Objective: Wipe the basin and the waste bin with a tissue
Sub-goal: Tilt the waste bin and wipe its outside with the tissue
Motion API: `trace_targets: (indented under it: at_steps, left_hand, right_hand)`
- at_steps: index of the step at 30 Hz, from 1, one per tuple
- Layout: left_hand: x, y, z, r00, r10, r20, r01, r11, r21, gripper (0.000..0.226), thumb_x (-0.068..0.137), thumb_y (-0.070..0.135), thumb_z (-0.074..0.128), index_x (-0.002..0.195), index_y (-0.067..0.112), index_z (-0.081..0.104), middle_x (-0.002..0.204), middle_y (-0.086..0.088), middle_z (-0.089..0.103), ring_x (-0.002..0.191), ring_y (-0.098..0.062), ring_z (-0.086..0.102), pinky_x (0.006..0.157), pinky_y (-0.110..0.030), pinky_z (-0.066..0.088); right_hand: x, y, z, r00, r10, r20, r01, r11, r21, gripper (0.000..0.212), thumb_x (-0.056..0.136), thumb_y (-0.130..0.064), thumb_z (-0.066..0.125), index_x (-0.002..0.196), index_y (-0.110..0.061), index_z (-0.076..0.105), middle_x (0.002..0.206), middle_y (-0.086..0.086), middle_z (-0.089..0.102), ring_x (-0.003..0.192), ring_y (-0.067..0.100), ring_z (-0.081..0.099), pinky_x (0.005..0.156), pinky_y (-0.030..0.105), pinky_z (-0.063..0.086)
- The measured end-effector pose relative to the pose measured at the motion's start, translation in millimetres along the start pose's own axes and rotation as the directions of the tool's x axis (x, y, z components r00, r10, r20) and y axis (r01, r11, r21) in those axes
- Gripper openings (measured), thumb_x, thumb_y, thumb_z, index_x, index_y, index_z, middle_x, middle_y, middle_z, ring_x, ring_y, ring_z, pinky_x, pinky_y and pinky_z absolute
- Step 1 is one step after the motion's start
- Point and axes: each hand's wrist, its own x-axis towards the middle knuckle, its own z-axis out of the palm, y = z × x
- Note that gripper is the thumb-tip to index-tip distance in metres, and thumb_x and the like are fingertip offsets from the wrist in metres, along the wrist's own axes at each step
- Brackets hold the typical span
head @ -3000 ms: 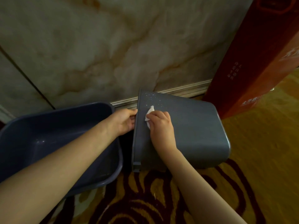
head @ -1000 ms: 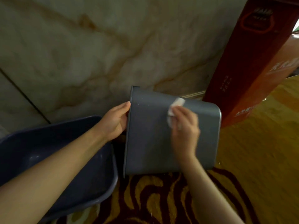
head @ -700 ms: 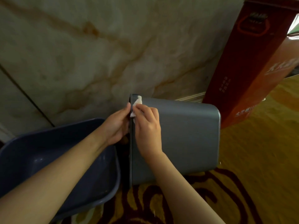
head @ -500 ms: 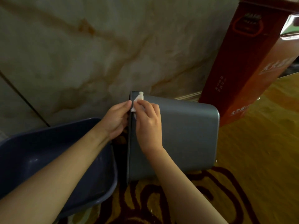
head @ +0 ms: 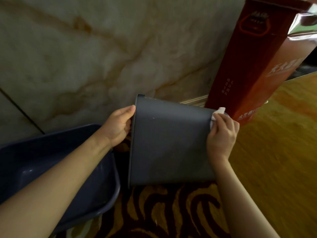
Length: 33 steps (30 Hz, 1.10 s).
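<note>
The grey waste bin (head: 169, 143) lies on its side, mouth to the left, bottom to the right. My left hand (head: 119, 126) grips its rim at the upper left. My right hand (head: 222, 133) presses a crumpled white tissue (head: 219, 112) against the bin's bottom edge at the upper right. The dark blue basin (head: 103, 191) sits on the floor at the lower left, partly under my left forearm; its inside is dim.
A marble wall (head: 103, 57) with a skirting strip (head: 193, 101) stands right behind the bin. A tall red carton (head: 253, 66) leans by the wall at the right. Patterned brown and yellow carpet (head: 171, 212) covers the floor.
My right hand has slid the tissue across the bin's side from the rim at the left to the bottom edge at the right. The left hand keeps its hold on the rim.
</note>
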Motion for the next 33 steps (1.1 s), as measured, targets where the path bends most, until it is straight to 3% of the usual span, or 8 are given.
trace_targets:
  at_steps: [6,9,12,15,19,22,27,33]
  left_hand:
    - [-0.6,3.1,1.6,1.000,-0.010,0.007,0.010,1.000,-0.010,0.032,0.099,0.017,0.034,0.095,0.010,0.065,0.079,0.002,0.077,0.075,-0.008,0.072,0.065,-0.021,0.057]
    - [-0.8,3.7,3.1,1.000,-0.017,0.009,0.017,1.000,-0.015,0.033,0.099,0.017,0.032,0.095,0.009,0.064,0.078,0.001,0.077,0.075,-0.009,0.072,0.066,-0.022,0.058]
    - [0.6,4.0,7.0,0.999,-0.032,-0.008,0.032,0.999,-0.038,0.032,0.099,0.018,0.033,0.096,0.010,0.064,0.077,0.001,0.077,0.072,-0.009,0.072,0.066,-0.023,0.058]
    - [-0.1,4.5,6.3,0.999,-0.038,0.017,0.039,0.998,-0.049,0.034,0.099,0.020,0.033,0.097,0.011,0.066,0.077,0.000,0.076,0.072,-0.008,0.071,0.067,-0.021,0.057]
    - [1.4,2.0,4.2,0.999,-0.035,0.026,0.035,0.999,-0.031,0.034,0.099,0.020,0.032,0.099,0.010,0.065,0.079,0.000,0.076,0.073,-0.009,0.072,0.068,-0.021,0.057]
    - [4.6,-0.6,2.1,0.999,-0.023,-0.027,0.024,1.000,0.019,0.032,0.099,0.022,0.034,0.097,0.012,0.065,0.076,0.003,0.077,0.072,-0.008,0.072,0.064,-0.022,0.058]
    - [9.8,-2.8,0.2,0.998,-0.008,-0.064,0.010,1.000,0.023,0.041,0.098,0.025,0.037,0.081,0.018,0.073,0.075,0.003,0.076,0.070,-0.007,0.072,0.058,-0.020,0.056]
    - [12.3,-4.4,-0.4,0.997,-0.034,-0.063,0.033,0.999,-0.019,0.049,0.097,0.036,0.038,0.073,0.020,0.078,0.072,0.004,0.075,0.069,-0.008,0.071,0.060,-0.023,0.054]
  right_hand:
    - [11.6,10.4,-6.3,0.989,0.143,-0.030,-0.143,0.990,0.020,0.023,0.090,-0.004,0.051,0.109,0.000,0.063,0.112,0.018,0.062,0.105,0.034,0.048,0.087,0.036,0.040]
    - [-8.1,-33.5,4.3,0.991,-0.120,-0.053,0.124,0.987,0.098,0.023,0.081,0.008,0.059,0.102,0.002,0.065,0.103,0.022,0.065,0.094,0.035,0.053,0.082,0.033,0.040]
    - [-42.0,-90.2,27.2,0.919,-0.392,0.035,0.370,0.891,0.262,0.027,0.077,0.007,0.062,0.104,0.001,0.064,0.101,0.018,0.066,0.090,0.024,0.047,0.079,0.030,0.040]
    - [-63.4,-118.8,42.3,0.885,-0.439,0.156,0.378,0.872,0.312,0.032,0.080,0.001,0.063,0.111,0.000,0.061,0.110,0.017,0.063,0.092,0.027,0.051,0.080,0.036,0.047]
    - [-59.1,-106.8,40.7,0.878,-0.451,0.160,0.397,0.873,0.283,0.031,0.084,-0.007,0.056,0.114,-0.002,0.060,0.113,0.016,0.063,0.092,0.030,0.055,0.080,0.039,0.046]
    - [-44.2,-76.2,33.0,0.925,-0.362,0.118,0.336,0.922,0.195,0.031,0.085,-0.012,0.049,0.112,-0.006,0.062,0.111,0.015,0.064,0.095,0.030,0.054,0.082,0.039,0.043]
    - [-19.8,-8.9,15.9,0.984,-0.167,0.058,0.166,0.986,0.016,0.029,0.084,-0.006,0.059,0.112,-0.010,0.060,0.114,0.012,0.063,0.103,0.031,0.053,0.087,0.036,0.033]
    - [-7.4,29.4,5.0,0.997,0.074,-0.027,-0.075,0.997,-0.023,0.021,0.090,-0.013,0.052,0.109,-0.012,0.061,0.118,0.007,0.061,0.109,0.029,0.048,0.090,0.042,0.032]
